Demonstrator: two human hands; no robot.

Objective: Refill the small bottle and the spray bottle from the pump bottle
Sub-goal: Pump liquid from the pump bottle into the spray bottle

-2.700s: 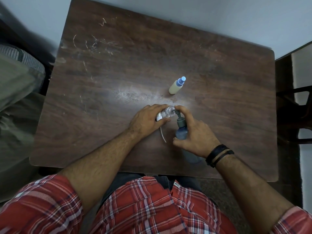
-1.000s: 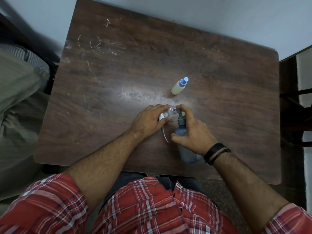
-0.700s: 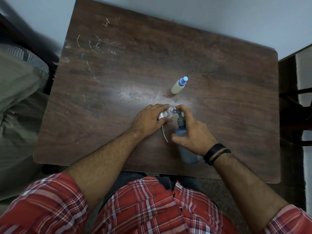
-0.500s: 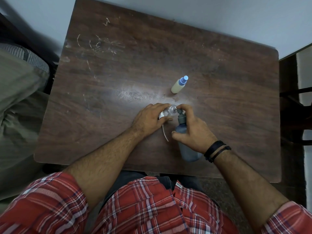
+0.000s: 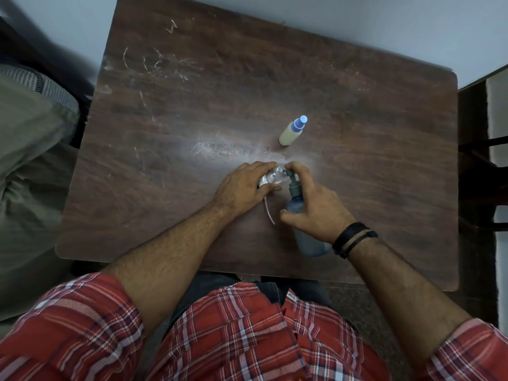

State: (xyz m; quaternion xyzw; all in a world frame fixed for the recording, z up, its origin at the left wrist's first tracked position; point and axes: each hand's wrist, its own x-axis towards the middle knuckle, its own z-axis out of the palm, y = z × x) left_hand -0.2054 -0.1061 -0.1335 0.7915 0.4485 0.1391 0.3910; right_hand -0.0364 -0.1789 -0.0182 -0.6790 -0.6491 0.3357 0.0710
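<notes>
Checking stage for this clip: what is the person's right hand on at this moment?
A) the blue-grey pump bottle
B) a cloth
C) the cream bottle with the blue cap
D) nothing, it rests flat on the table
A: the right hand wraps the blue-grey pump bottle, a finger on the pump head, whose spout meets the clear bottle in the left hand.

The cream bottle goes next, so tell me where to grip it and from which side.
Grip the cream bottle around its round body, below the blue cap. It stands upright and alone on the table, beyond both hands, so fingers can likely wrap it from the near side without obstruction.
</notes>
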